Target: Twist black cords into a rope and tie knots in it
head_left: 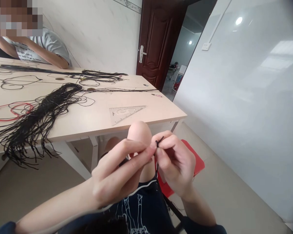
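The black cord [157, 169] is held in front of the person's body, above the lap. Its long axis runs near vertical: the short free end projects up and to the right from the pinch, and the remainder hangs down past the dark shorts [136, 208].

The right hand [174, 162] is closed, gripping the cord between thumb and fingers. The left hand [117, 172] is half closed, with its fingertips [148, 150] just beside the right hand; whether it grips the cord cannot be determined.

Beyond the bare knee [139, 133] stands the worktop [92, 125], bearing a black cord bundle [36, 120], red cord [14, 109] and a plastic set square [124, 113]. The set square's markings are too small to read. A co-worker's forearm [44, 53] rests at the far edge.
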### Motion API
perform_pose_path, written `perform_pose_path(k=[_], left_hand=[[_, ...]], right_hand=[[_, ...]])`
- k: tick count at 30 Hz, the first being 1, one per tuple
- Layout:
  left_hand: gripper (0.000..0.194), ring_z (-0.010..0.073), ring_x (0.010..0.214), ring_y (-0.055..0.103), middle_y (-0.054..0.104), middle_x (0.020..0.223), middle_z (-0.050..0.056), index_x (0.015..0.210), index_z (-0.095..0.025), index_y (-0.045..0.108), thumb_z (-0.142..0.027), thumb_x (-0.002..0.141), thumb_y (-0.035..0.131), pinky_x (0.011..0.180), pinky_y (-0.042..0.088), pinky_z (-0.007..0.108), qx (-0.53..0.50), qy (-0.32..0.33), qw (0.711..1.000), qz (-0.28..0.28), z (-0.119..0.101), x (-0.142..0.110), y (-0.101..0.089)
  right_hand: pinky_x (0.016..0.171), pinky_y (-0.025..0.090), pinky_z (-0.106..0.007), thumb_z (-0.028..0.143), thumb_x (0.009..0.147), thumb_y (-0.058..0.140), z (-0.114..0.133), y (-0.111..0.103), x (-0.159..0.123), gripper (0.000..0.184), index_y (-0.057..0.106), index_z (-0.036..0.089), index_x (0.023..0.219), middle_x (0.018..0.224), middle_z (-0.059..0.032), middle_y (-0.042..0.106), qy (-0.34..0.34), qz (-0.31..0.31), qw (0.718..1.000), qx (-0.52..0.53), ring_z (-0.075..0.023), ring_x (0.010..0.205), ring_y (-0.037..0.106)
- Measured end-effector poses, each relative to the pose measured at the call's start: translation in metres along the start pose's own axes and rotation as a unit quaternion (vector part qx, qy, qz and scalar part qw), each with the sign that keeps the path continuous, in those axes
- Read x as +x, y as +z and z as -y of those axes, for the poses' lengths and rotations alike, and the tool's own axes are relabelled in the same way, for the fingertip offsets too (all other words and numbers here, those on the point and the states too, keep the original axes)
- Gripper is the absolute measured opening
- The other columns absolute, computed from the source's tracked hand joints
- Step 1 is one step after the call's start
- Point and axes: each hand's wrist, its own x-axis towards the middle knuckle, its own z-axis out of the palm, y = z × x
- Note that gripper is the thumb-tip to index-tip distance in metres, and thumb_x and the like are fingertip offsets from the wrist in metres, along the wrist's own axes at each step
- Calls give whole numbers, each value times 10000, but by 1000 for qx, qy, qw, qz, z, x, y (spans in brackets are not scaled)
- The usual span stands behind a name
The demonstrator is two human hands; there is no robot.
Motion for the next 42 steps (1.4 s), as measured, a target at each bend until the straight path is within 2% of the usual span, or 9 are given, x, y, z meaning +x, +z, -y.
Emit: perform_pose_path(k=[3,9,18,21,24,26,30,38,42], left_hand=[[320,96,575,540,568,762,8,919,-250,655,-27,690,638,441,448,221,29,41,999,-10,-1,4,1],[145,104,634,536,558,703,1,764,-229,664,-106,690,681,503,464,220,-150,-99,983,47,3,22,-7],[165,81,606,503,520,705,-1,810,-185,601,-182,677,699,528,484,191,-401,-298,859,110,13,24,-1],[138,88,623,497,501,698,-8,733,-188,584,-186,672,707,521,465,199,-353,-267,894,69,8,21,2],[106,104,694,512,520,747,3,706,-204,627,-113,692,679,568,460,234,-197,-156,968,-23,0,14,4],[148,106,712,511,526,777,4,753,-229,655,-89,706,663,591,459,257,-107,-102,987,-68,-5,10,6],[259,100,689,501,507,784,-6,845,-272,656,-48,717,637,528,419,259,-15,-83,990,-113,-12,5,10],[432,100,666,493,534,818,1,991,-252,638,48,682,598,494,385,258,76,-5,993,-94,-6,-5,15],[418,116,712,495,532,856,32,1097,-215,595,-6,739,542,520,417,259,-6,3,999,-47,-3,-5,8]], right_hand=[[606,459,-265,109,815,496,0,0,-1,125,475,201,733,818,-20,551,12,2,1000,8,-139,776,534],[628,469,-260,138,824,513,3,-1,0,102,491,203,747,838,-14,555,33,38,999,12,-130,776,545],[585,479,-255,135,833,508,5,-2,2,96,515,203,765,827,-18,556,20,66,998,12,-144,807,561],[539,464,-235,129,828,511,5,-3,1,94,513,203,770,845,-19,554,28,62,998,10,-132,770,558],[529,466,-228,124,831,503,4,-2,-1,97,507,201,774,858,-19,545,34,47,998,12,-109,700,542],[534,473,-237,131,836,498,4,-1,-2,95,507,205,776,863,-17,542,33,41,998,18,-94,643,522],[554,480,-251,131,834,503,3,0,-2,93,509,202,774,861,-16,531,31,41,998,24,-89,631,523],[616,494,-269,138,842,487,4,3,-2,108,494,199,753,853,-22,543,46,25,998,40,-145,834,569],[605,491,-263,148,842,490,4,2,-3,117,477,201,739,779,-14,562,39,30,998,33,-143,799,583]])
